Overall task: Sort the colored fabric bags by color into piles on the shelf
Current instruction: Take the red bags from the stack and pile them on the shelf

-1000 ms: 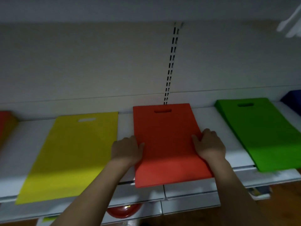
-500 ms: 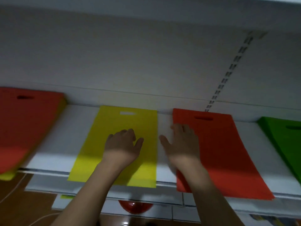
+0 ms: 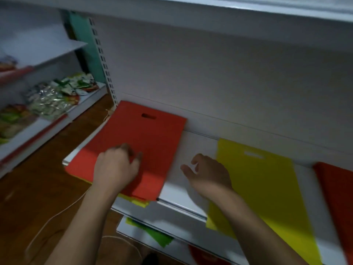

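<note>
Head view. White metal shelf [image 3: 183, 190], white back panel behind it, a slotted upright [image 3: 104, 60] at the panel's left edge. Another white shelf edge runs across the top of frame. Floor [image 3: 38, 192] is brown wood; a thin pale cord [image 3: 63, 209] trails over it. Frame is motion-blurred.

On the shelf, left to right: a red bag pile [image 3: 141, 142] at the left end, handle cut-out toward the back panel, front edge hanging over the shelf lip; yellow bag edges [image 3: 140, 202] stick out beneath its front corner. A bare strip of shelf, then a single yellow bag [image 3: 267, 192] lying flat, cut-out toward the back, its front end hanging past the lip. At the far right edge, part of another red bag [image 3: 338, 188], apart from the yellow one.

Left hand [image 3: 114, 169] rests on the near part of the red bag pile, fingers curled down onto the top bag; whether it pinches the fabric, cannot tell. Right hand [image 3: 207, 173] is over the bare shelf strip just beside the yellow bag's left edge, fingers loosely spread, holding nothing.

Below: a lower shelf [image 3: 133, 236] carries a green bag [image 3: 154, 236], partly hidden by the upper shelf; a red round thing [image 3: 202, 255] shows at the bottom edge.

Left background: a separate shelf unit [image 3: 47, 121] with packaged goods [image 3: 55, 96], too blurred to identify.
</note>
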A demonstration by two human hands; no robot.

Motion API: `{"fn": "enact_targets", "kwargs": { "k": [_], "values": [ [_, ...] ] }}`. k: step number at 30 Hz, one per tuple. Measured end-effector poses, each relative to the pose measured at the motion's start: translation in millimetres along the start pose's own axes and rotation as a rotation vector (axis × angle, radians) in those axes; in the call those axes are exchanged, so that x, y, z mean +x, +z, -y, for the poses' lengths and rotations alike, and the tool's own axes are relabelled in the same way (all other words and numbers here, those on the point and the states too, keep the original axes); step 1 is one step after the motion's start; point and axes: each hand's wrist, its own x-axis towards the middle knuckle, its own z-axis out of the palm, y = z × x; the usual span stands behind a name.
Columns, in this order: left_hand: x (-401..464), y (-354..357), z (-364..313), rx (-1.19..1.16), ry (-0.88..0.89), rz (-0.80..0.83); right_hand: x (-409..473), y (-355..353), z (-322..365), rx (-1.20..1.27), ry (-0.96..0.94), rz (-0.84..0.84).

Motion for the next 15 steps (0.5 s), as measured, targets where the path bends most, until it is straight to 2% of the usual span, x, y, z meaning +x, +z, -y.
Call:
{"fn": "enact_targets", "kwargs": {
  "k": [3, 7, 10, 15],
  "values": [
    [21.3, -8.9, 48.8, 0.068, -0.047, 0.022, 24.4, 20.0, 35.8, -0.038, 0.06, 0.025],
    [44.9, -12.0, 87.9, 0.245, -0.103, 0.145, 46.0, 43.3, 60.2, -0.058, 0.189, 0.046],
    [58.0, -8.1, 102.3, 0.27, -0.13, 0.206, 47.6, 52.8, 61.5, 0.031, 0.243, 0.057],
    [68.2, -1.7, 102.9, 0.256, -0.097, 0.274, 37.1, 48.2, 49.2, 0.146, 0.337, -0.057]
  ]
}}
